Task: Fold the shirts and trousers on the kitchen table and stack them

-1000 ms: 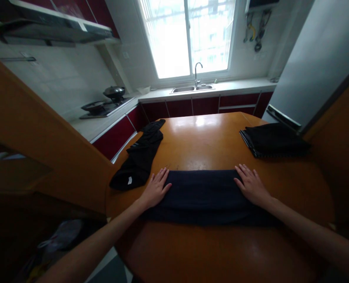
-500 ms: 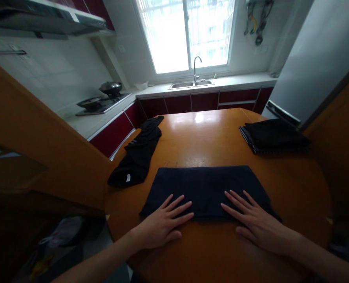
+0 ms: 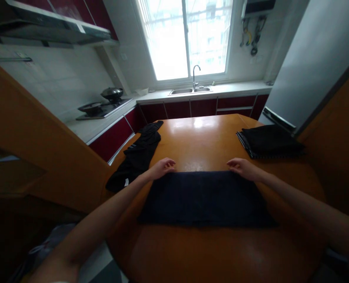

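Observation:
A folded dark blue garment (image 3: 205, 200) lies flat on the wooden table in front of me. My left hand (image 3: 163, 168) is at its far left corner, fingers loosely bent, with a gap between thumb and fingertips. At the far right corner is my right hand (image 3: 242, 168), bent in much the same way, its thumb close to the cloth's edge. Neither hand lifts the fabric. Whether the fingertips touch the underside of the edge is hidden.
A black garment (image 3: 141, 157) with a small white label stretches along the table's left side. Folded dark clothes (image 3: 273, 141) are stacked at the right. Beyond the wooden table (image 3: 198, 137) are a sink (image 3: 181, 91), a stove (image 3: 99, 112) and a fridge (image 3: 306, 67).
Both hands have moved from the garment's near part to its far corners. Their fingers were spread flat and are now bent. The view has shifted slightly.

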`<state>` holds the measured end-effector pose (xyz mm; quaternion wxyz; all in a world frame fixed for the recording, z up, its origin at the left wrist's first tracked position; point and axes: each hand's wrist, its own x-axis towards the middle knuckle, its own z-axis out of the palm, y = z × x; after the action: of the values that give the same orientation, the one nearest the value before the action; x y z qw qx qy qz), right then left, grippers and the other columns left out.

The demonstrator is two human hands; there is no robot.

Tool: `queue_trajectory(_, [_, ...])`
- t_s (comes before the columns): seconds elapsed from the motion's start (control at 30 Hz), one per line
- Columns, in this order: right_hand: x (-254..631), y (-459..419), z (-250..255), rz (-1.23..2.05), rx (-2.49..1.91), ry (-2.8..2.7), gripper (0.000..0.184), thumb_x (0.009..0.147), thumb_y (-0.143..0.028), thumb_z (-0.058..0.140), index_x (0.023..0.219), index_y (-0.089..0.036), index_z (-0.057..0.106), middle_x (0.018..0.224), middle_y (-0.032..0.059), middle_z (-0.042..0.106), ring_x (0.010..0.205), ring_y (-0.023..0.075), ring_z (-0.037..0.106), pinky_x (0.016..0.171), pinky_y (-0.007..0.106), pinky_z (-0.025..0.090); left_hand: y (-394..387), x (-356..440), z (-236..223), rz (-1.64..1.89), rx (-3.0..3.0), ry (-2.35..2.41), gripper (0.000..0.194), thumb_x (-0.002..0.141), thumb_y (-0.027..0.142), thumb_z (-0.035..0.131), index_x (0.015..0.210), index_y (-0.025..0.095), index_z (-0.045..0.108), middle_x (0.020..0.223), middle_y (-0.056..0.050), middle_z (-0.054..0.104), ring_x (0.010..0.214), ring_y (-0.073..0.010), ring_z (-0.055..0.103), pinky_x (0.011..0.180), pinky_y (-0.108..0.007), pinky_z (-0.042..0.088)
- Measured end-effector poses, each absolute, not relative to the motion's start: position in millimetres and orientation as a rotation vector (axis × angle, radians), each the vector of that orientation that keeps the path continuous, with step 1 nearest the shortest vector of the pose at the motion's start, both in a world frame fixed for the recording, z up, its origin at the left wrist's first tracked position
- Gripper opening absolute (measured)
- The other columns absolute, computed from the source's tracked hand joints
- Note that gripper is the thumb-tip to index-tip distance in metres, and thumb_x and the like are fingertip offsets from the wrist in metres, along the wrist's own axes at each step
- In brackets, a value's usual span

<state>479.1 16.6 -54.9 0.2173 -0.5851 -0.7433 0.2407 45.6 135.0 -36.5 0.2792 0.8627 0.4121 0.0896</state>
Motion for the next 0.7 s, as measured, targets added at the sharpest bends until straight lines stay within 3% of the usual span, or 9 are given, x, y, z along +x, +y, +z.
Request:
queue_trajectory(0.13, [487.4,37.2,-49.0,0.988,-1.641,-2.094,0.036,0.082,-0.044,0.066,0.102,-0.014,0.072,0.095,0.0107,0.074,0.088,0.0227,0.068,0.083,0.035,0.053,154.6,44.0,-39.8,0.022,2.225,1.026,0.038,0.082,0.052,0.069,0.097,0.017,0.069,0.088,-0.005,0.071,0.079,-0.0176,0.064,0.071,-0.025,0.048])
queue_trajectory(0.3, [487.9,51.4,-41.0,1.182,-1.634,-2.156,0.052,0.070,-0.059,0.074,0.096,-0.014,0.074,0.090,0.0098,0.074,0.081,0.0217,0.066,0.072,0.031,0.050,164.9,45.6,-28.1,-0.234,2.130,0.918,0.047,0.066,0.057,0.081,0.091,0.018,0.072,0.078,0.001,0.069,0.070,-0.0153,0.060,0.061,-0.022,0.041])
queue_trajectory(0.57, [496.0,65.0,-30.5,1.544,-1.636,-2.238,0.053,0.063,-0.057,0.080,0.095,-0.014,0.078,0.089,0.0074,0.075,0.081,0.0219,0.066,0.070,0.028,0.049,168.5,46.1,-12.9,-0.461,2.085,0.906,0.048,0.071,0.064,0.076,0.070,0.016,0.073,0.056,0.003,0.055,0.051,-0.0117,0.044,0.051,-0.024,0.032])
queue_trajectory(0.7, [493.7,68.9,-26.4,1.655,-1.677,-2.238,0.049,0.055,-0.052,0.084,0.088,-0.015,0.079,0.081,0.0038,0.074,0.078,0.0207,0.066,0.067,0.027,0.048,166.3,49.2,-13.8,-0.422,2.108,0.914,0.043,0.065,0.059,0.080,0.072,0.017,0.074,0.057,0.004,0.058,0.054,-0.0120,0.047,0.052,-0.023,0.033])
